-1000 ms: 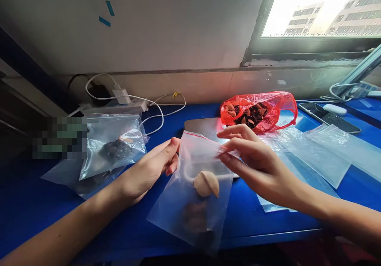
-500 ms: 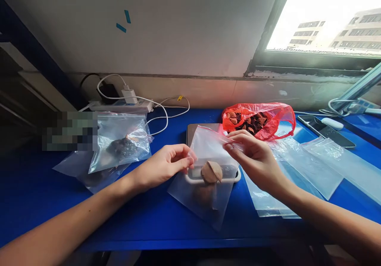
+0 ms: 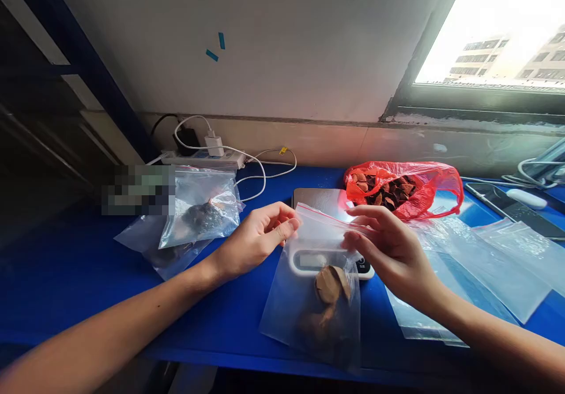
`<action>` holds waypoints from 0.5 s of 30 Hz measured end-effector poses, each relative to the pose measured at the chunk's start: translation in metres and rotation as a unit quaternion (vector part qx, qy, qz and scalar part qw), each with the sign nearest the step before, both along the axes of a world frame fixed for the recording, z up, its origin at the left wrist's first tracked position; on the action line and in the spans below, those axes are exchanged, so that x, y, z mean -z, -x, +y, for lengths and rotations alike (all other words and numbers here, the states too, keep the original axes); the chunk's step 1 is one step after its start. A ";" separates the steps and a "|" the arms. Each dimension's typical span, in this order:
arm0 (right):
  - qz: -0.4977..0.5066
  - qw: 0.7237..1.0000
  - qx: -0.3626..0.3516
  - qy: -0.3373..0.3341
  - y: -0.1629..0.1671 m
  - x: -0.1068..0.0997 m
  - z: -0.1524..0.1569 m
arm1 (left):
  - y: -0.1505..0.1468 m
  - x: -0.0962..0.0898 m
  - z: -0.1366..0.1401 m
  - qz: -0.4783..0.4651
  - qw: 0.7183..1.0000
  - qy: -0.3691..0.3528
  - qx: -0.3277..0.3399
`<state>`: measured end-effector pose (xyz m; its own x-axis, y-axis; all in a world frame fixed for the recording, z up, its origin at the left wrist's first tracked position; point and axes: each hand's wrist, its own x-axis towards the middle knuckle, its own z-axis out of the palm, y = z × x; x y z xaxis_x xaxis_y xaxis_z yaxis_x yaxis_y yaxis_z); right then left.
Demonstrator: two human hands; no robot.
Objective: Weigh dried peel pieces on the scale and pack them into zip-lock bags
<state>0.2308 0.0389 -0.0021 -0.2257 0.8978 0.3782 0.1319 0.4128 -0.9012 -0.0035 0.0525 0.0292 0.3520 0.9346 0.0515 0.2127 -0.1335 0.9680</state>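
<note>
A clear zip-lock bag (image 3: 282, 317) with a red strip along its mouth hangs upright between my hands, in front of a kitchen scale (image 3: 366, 273). Brown, dried, shell-like pieces (image 3: 329, 285) lie inside it; the lower ones look blurred through the plastic. My left hand (image 3: 267, 235) pinches the bag's top left corner between thumb and fingers. At the top right, my right hand (image 3: 388, 247) has the bag's zip edge between its thumb and fingers. The scale's display shows partly through the bag, and its reading is unreadable.
Behind my right hand sits a red plastic bag (image 3: 441, 185) of similar brown pieces. Flat zip-lock bags (image 3: 498, 264) lie at the right, near a phone (image 3: 494, 203). Filled zip-lock bags (image 3: 198, 206) are stacked at the left, before a power strip (image 3: 233, 159) with cables.
The view has shifted, so the background sits further right. The zip-lock bag now hangs lower against the scale, and the pieces in it have dropped and turned. Both hands stay at its top edge.
</note>
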 end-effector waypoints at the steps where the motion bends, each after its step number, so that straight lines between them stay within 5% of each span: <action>1: -0.003 1.000 -0.001 -0.003 0.001 0.002 -0.001 | 0.000 0.000 0.000 0.002 1.000 -0.004 -0.006; 15: -0.065 0.996 -0.004 -0.066 0.001 0.005 -0.006 | 0.004 0.004 0.005 0.046 0.999 0.010 -0.012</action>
